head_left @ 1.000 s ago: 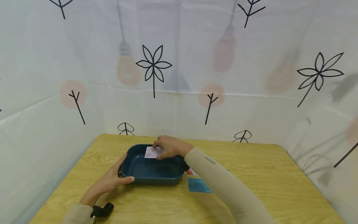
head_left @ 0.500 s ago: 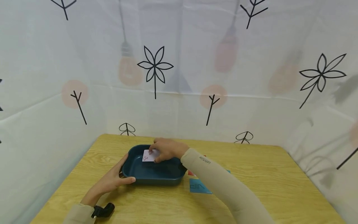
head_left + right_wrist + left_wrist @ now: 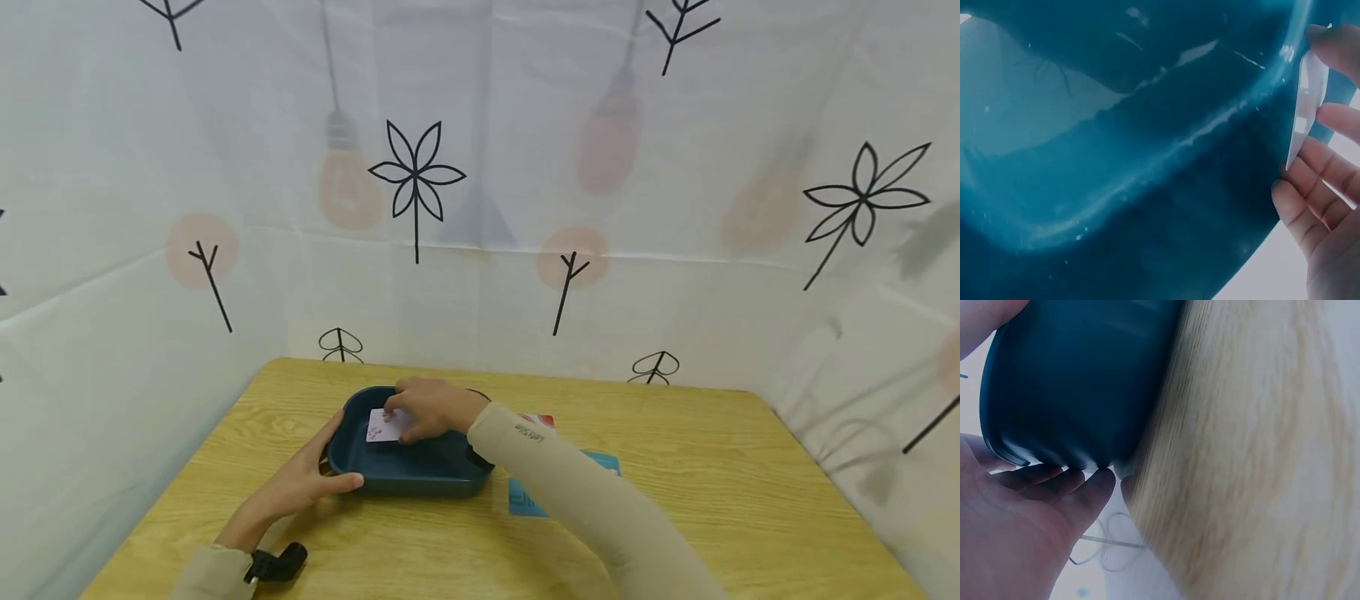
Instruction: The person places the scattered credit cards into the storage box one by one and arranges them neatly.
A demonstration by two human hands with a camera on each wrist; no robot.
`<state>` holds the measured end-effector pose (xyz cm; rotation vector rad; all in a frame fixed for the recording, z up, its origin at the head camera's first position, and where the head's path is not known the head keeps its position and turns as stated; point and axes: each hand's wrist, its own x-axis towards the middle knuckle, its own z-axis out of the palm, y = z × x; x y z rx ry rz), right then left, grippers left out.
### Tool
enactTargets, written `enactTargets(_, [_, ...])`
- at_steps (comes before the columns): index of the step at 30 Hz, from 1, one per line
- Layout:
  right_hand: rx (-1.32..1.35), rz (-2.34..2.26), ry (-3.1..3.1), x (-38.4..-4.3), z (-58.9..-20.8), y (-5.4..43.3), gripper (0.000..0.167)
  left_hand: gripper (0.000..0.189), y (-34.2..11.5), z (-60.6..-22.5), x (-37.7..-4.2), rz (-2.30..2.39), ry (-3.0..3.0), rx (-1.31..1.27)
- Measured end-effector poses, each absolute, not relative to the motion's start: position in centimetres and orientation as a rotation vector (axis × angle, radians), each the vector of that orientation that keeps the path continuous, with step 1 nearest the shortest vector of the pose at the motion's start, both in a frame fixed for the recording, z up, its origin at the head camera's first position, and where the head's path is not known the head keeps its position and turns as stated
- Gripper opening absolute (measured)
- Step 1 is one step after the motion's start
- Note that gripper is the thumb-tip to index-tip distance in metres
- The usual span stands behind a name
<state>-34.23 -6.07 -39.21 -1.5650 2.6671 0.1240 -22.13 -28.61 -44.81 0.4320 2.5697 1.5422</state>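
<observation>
A dark teal baking dish (image 3: 420, 486) sits on the wooden table. My left hand (image 3: 303, 475) grips its left end, thumb on the front rim and fingers along the end wall. In the left wrist view several fingertips (image 3: 1105, 478) press against the dish wall (image 3: 1085, 381). Over the inside of the dish, my right hand (image 3: 437, 408) pinches a white card (image 3: 381, 427) with pink flowers at its corner. The right wrist view has this card (image 3: 1307, 100) nearly edge-on between thumb and fingers, tilted above the glossy dish floor (image 3: 1054, 169).
Right of the dish lie a blue card (image 3: 525, 498), partly under my right forearm, another blue card (image 3: 606, 462) and a red-and-white card (image 3: 542, 420). A patterned white curtain (image 3: 480, 308) hangs behind the table (image 3: 675, 517).
My right hand has moved left and slightly toward me with the white card, deeper over the dish. Its forearm now uncovers more of the red-and-white card. My left hand stays in place.
</observation>
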Motion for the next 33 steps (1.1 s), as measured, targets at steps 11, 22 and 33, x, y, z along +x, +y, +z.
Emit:
enactTargets(11, [-1.501, 0.203, 2.686, -34.3, -41.5, -7.0, 0.042, 0.1, -28.6, -44.9, -22.0, 1.543, 2.565, 0.421])
enactTargets(22, [-1.438, 0.224, 2.737, -34.0, -42.0, -7.8, 0.044, 0.101, -28.7, -44.9, -22.1, 1.506, 2.599, 0.387])
enactTargets(33, [-1.309, 0.106, 2.725, -33.9, -42.0, -7.9, 0.04, 0.102, -28.8, -44.9, -22.3, 1.501, 2.593, 0.4])
